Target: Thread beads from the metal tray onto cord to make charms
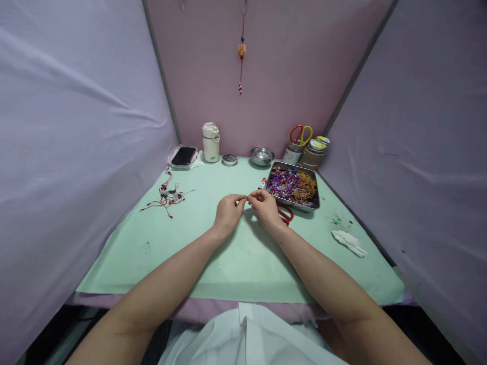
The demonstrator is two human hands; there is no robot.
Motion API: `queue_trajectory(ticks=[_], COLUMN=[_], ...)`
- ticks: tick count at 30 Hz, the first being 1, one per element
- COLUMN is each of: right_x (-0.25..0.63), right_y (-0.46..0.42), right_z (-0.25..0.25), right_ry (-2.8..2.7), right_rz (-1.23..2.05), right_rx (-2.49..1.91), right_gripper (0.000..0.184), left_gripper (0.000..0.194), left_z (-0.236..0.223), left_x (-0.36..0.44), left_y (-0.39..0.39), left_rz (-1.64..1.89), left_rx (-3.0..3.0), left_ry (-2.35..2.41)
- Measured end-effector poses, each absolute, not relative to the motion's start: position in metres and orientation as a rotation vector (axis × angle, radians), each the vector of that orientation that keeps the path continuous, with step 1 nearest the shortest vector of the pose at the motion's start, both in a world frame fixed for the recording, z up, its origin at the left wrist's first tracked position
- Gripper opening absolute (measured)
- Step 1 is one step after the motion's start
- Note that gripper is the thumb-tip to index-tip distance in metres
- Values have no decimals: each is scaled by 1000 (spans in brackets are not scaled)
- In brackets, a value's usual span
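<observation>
My left hand and my right hand meet above the middle of the table, fingertips almost touching. Both are closed in a pinch. Whatever lies between the fingertips is too small to make out. Close to my right hand stands a metal tray filled with purple and dark beads and a bundle of golden-yellow cords. Red-handled scissors lie on the table, partly hidden behind my right wrist. Just beyond my right fingers is a small red and white item.
At left lie red beaded cords. Along the back are a phone on a clear box, a white bottle, a small round dish, a metal bowl and jars, one holding scissors. A white cloth lies right; a beaded charm hangs behind.
</observation>
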State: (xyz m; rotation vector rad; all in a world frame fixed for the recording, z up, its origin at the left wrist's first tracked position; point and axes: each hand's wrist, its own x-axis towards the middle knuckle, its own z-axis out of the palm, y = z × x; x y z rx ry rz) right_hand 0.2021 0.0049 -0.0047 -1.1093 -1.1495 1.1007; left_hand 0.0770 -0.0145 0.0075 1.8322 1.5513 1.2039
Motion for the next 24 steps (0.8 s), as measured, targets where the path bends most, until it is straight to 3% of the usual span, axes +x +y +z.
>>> queue_trajectory(ticks=[10,24], right_x=[203,203], right_y=[4,2], right_z=[-6,-5], right_ry=[-1290,-1332], right_rz=[999,1000], right_rx=[-1043,-1131], right_gripper=[20,14], left_gripper=[20,16], left_z=[0,2], left_x=[73,73], left_y=[-2,-7], left_rz=[1267,1357], left_rx=[1282,1447], left_ry=[1361,1470])
